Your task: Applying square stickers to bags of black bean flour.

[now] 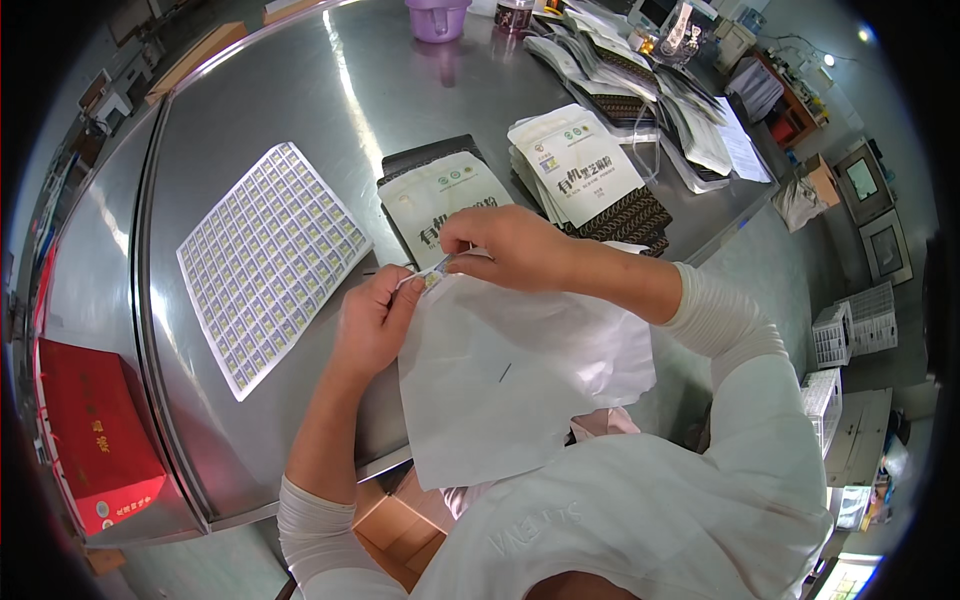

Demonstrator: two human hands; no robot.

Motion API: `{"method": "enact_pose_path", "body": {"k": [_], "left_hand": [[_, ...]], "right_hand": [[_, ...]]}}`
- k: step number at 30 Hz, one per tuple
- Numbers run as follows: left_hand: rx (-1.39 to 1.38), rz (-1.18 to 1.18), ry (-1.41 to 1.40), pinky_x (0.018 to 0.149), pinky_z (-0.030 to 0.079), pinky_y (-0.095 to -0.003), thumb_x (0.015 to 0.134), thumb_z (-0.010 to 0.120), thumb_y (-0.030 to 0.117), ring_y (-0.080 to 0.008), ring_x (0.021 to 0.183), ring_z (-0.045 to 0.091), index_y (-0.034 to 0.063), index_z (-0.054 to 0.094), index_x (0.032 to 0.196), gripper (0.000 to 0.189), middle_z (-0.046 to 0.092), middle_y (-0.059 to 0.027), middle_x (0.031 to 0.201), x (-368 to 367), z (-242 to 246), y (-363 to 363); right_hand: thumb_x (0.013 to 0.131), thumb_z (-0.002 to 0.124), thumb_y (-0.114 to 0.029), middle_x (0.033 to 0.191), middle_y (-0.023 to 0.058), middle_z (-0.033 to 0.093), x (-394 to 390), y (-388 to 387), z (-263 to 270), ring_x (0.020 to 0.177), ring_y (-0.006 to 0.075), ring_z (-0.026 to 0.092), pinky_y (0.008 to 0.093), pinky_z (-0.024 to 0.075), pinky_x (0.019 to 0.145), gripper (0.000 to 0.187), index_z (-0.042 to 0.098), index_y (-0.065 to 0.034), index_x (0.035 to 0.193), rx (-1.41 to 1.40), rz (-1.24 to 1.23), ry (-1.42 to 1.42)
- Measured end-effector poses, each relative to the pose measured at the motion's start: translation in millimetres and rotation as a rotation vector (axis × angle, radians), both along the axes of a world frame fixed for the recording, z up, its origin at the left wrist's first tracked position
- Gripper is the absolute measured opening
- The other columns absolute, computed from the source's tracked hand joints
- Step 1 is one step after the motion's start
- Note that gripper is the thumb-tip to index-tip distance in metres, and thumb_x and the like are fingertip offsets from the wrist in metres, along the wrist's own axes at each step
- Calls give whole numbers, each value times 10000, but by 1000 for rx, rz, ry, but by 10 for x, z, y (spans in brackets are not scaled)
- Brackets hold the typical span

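A white backing sheet (495, 420), mostly bare, hangs over the table's front edge and towards my lap. Its top edge is curled and carries a few small printed stickers (433, 280). My left hand (376, 319) pinches that edge between thumb and fingers. At the strip's other end, the thumb and bent forefinger of my right hand (504, 247) close on the stickers; whether one is peeled loose is hidden. Just beyond my hands lies a stack of flat printed pouches (439, 187), partly covered by my right hand. A full sticker sheet (274, 270) lies to the left.
A second pouch stack (589, 169) sits to the right, its top pouch bearing a small sticker. Behind it are heaped more pouches (630, 82) and papers (739, 142). A purple plastic basin (437, 21) and jar (514, 15) stand far back. A red box (97, 435) occupies the steel table's (255, 97) left side.
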State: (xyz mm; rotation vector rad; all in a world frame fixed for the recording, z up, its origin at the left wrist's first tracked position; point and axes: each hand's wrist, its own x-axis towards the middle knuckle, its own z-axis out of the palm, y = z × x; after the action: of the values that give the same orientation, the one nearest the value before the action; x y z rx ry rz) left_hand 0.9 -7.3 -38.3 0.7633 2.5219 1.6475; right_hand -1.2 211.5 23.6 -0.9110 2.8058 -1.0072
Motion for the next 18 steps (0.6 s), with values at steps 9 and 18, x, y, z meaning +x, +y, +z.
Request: {"method": "enact_pose_path", "body": {"k": [9,18], "left_hand": [[-67,-34,293,838,426,-341,909,558,150,-256,894,541,27,573,850,138,630,-95,1015,-105,-124,13],[-189,-37,187,819,433,-365,847,588,135,-330,834,518,37,561,824,104,534,-117,1313,-40,-108,136]], "right_hand": [[829,659,-150,745,41,589,-231,-35,-21,686,180,571,311,439,636,127,577,-52,831,-207,-54,80],[797,682,-193,666,41,621,-912,-125,-171,583,106,553,283,435,532,184,638,-26,734,78,-216,-373]]}}
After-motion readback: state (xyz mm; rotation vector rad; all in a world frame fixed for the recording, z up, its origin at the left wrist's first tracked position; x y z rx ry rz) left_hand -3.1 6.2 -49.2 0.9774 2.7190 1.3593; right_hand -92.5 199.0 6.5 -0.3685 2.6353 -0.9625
